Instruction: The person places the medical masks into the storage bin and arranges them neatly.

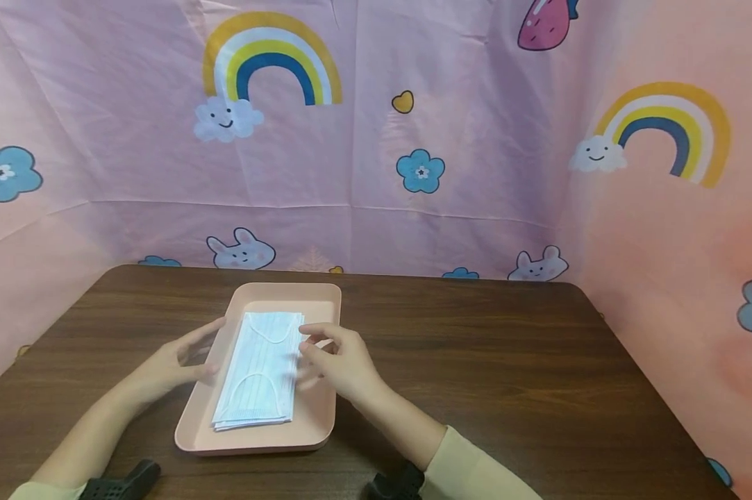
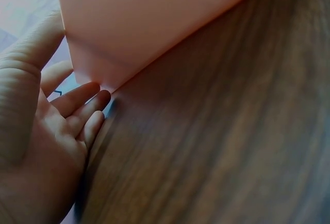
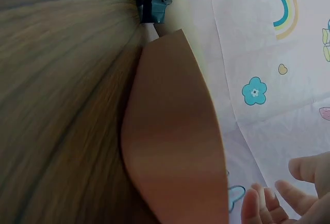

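A small stack of light blue pleated face masks (image 1: 260, 368) lies in a pale pink tray (image 1: 316, 295), white ear loops on top. At the tray's left side, my left hand (image 1: 172, 364) is spread with its thumb and fingertips at the rim. The left wrist view shows the thumb (image 2: 44, 41) at the top edge and fingertips close to the outer wall. My right hand (image 1: 344, 361) is over the tray's right side, its thumb and fingers bent loosely beside the masks' right edge. In the right wrist view its fingertips (image 3: 301, 170) are apart, with nothing between them.
The tray stands on a dark brown wooden table (image 1: 475, 389), left of its middle. A printed cloth (image 1: 475, 173) with rainbows and flowers hangs behind the table and at its sides. Black bands (image 1: 122, 482) are on both wrists.
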Demonstrator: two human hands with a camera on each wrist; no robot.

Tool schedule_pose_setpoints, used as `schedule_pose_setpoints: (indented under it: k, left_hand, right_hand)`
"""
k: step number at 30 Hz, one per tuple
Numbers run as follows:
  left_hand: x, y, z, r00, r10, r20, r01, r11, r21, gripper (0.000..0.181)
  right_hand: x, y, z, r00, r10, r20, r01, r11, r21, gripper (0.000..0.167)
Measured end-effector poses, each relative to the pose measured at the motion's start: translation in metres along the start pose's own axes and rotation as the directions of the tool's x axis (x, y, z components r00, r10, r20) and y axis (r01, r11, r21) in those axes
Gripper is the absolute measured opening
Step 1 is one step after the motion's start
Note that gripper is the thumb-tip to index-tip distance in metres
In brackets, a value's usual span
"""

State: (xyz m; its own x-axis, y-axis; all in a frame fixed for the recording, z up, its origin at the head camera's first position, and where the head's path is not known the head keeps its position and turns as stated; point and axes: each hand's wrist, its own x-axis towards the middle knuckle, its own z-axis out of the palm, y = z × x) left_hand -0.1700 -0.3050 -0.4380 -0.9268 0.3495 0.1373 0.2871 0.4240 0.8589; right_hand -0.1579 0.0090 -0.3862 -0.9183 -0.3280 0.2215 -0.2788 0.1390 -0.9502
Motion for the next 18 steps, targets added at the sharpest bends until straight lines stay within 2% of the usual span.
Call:
schedule_pose_setpoints:
  k: [6, 9, 13, 18]
  left_hand:
    - [0.002, -0.001, 0.002, 1.000, 0.013, -0.013, -0.013, 1.000, 0.011, 0.068]
    - [0.005, -0.001, 0.003, 1.000, 0.010, -0.019, -0.010, 1.000, 0.020, 0.066]
    - [0.008, -0.001, 0.003, 1.000, -0.016, -0.012, 0.017, 1.000, 0.020, 0.064]
    - [0.009, 0.000, -0.003, 0.998, -0.070, -0.006, 0.070, 0.997, 0.043, 0.059]
  right_hand:
    - [-0.006, 0.003, -0.034, 0.996, -0.065, -0.053, 0.061, 0.995, -0.082, 0.024]
    - [-0.009, 0.004, -0.054, 0.993, -0.077, -0.089, 0.067, 0.992, -0.110, 0.024]
    - [-0.014, 0.007, -0.078, 0.988, -0.076, -0.137, 0.052, 0.984, -0.171, 0.025]
    - [-0.021, 0.014, -0.107, 0.984, -0.062, -0.167, 0.028, 0.979, -0.200, 0.028]
